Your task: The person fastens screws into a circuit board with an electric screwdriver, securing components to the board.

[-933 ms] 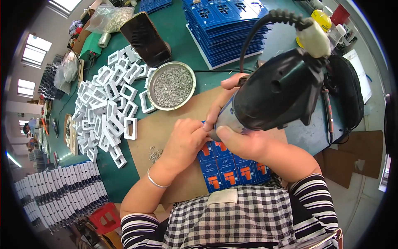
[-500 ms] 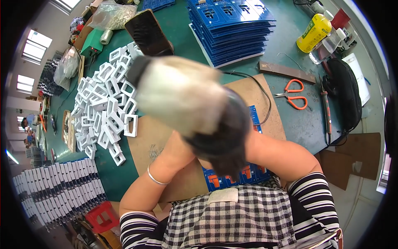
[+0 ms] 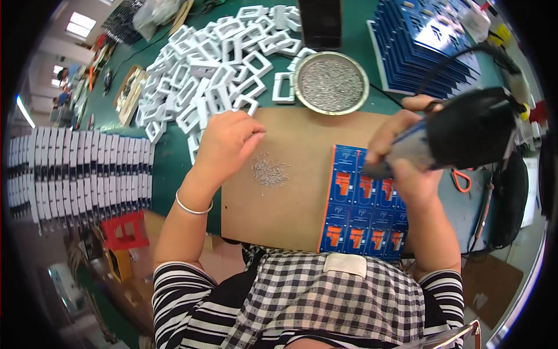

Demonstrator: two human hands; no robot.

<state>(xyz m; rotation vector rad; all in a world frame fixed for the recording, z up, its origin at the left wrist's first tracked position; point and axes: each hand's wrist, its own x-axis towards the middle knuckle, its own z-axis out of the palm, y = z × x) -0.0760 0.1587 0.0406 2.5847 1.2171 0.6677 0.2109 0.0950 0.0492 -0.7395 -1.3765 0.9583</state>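
My right hand (image 3: 415, 174) is wrapped round a corded power tool (image 3: 465, 128), black with a grey lower part. Its black end hangs over a blue circuit-board panel (image 3: 342, 203) with rows of orange cutouts or parts; motion blurs the tool. My left hand (image 3: 229, 139) is closed, fingers curled together, above the brown work board's left edge. Whether something small is in it is hidden. Beside it lies a loose pile of tiny metal screws or pins (image 3: 269, 173). Beyond, a round metal bowl (image 3: 301, 96) holds many more of them.
White rectangular frames (image 3: 203, 75) are heaped at the back left. A dark phone (image 3: 319, 23) stands behind the bowl. Stacked blue panels (image 3: 401, 52) rise at the back right. Orange-handled scissors (image 3: 462, 181) and a soldering iron (image 3: 483, 215) lie right. Stacked white units (image 3: 75, 174) stand left.
The view has shifted. My hands have moved apart: the left over the board's left side, the right rightward with the tool. The bowl, the screw pile and more of the blue panel now show.
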